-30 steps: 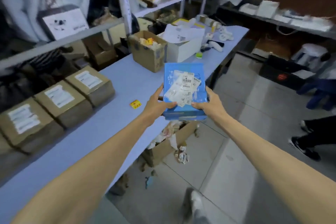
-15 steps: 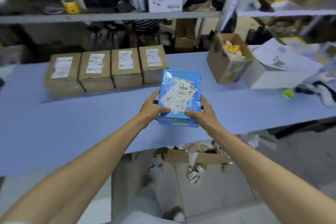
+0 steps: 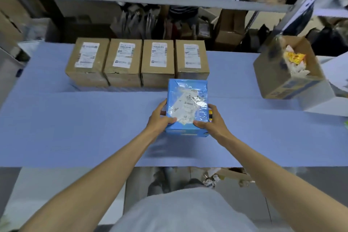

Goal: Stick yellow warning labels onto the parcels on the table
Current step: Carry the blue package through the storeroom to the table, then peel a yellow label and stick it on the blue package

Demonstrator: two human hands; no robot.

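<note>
Hands frame the blue parcel (image 3: 188, 107) low above the desk (image 3: 75, 128), or resting on it; contact cannot be told. The left hand (image 3: 160, 117) and right hand (image 3: 213, 121) clamp its near corners, fingers (image 3: 163, 104) curled round the sides. The glossy wrap looks slippery over a stiff, likely light box, so the side walls seem the safest hold. Its long axis points away from the person, label face up. Just beyond it stand four brown parcels (image 3: 139, 62).
</note>
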